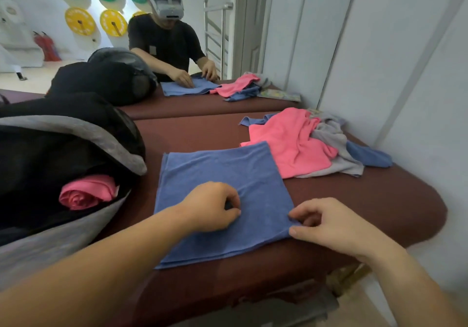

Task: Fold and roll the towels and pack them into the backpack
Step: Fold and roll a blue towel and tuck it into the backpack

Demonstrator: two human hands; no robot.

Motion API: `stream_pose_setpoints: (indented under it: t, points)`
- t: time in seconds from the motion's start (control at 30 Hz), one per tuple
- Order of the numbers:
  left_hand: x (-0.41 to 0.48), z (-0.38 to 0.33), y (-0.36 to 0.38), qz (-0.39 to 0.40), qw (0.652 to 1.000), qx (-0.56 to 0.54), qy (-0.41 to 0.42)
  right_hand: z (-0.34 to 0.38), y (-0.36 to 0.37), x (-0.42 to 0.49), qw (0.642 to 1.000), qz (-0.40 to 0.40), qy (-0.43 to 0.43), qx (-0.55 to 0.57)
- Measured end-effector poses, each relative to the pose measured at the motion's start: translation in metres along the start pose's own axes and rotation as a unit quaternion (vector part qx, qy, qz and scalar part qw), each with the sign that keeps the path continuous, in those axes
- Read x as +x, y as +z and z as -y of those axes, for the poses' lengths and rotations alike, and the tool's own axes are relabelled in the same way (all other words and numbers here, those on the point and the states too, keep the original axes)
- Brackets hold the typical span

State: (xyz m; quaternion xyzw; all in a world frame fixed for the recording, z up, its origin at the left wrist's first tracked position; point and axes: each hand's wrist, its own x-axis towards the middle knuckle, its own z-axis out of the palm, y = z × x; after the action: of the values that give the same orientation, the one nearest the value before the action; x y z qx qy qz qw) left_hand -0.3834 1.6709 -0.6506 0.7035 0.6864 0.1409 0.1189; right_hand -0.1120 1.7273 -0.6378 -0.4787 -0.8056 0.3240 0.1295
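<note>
A folded blue towel (222,174) lies flat on the maroon padded table (367,200) in front of me. My left hand (212,207) rests on the towel's middle, fingers pinched on the cloth. My right hand (326,223) pinches the towel's near right corner. To the left lies a black and grey backpack (63,149), open, with a rolled pink towel (86,192) inside its mouth. Behind the blue towel is a loose pile: a pink towel (286,144), a grey towel (334,147) and another blue towel (369,157).
A mirror at the table's far edge reflects a person (164,38), the backpack and the towels. A white wall (417,86) runs close along the right side. The table's rounded end (430,215) is at the right, its front edge just below my hands.
</note>
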Motion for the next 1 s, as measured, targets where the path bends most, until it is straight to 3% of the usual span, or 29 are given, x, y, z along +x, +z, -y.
stream_pose_setpoints:
  t: [0.13,0.33,0.53,0.67,0.77,0.83,0.93,1.0]
  points:
    - [-0.012,0.007,0.011,-0.019,0.999,-0.027,-0.008,-0.004,0.009,-0.006,0.994,-0.071,-0.046,-0.064]
    - [-0.018,0.016,0.021,-0.02,0.994,-0.108,-0.018,-0.004,0.006,-0.009,0.987,-0.136,-0.062,0.063]
    - [-0.019,0.017,0.02,-0.003,0.993,-0.12,-0.005,-0.004,0.016,-0.009,0.986,-0.166,-0.035,-0.011]
    - [-0.034,0.014,0.018,0.01,0.997,-0.057,0.055,0.0,0.011,-0.014,0.993,-0.105,-0.045,-0.015]
    - [-0.065,0.022,0.007,-0.046,0.994,-0.039,0.092,-0.006,0.001,-0.021,0.998,-0.02,-0.031,-0.05]
    - [-0.092,0.032,-0.005,-0.074,0.991,-0.005,0.11,-0.01,-0.004,-0.024,0.994,-0.037,-0.015,-0.103]
    - [-0.126,0.05,-0.015,-0.047,0.991,0.055,0.111,-0.001,-0.002,-0.028,0.988,-0.105,-0.104,-0.053]
    - [-0.136,0.058,-0.015,-0.023,0.991,0.072,0.109,0.009,0.011,-0.029,0.977,-0.082,-0.185,-0.072]
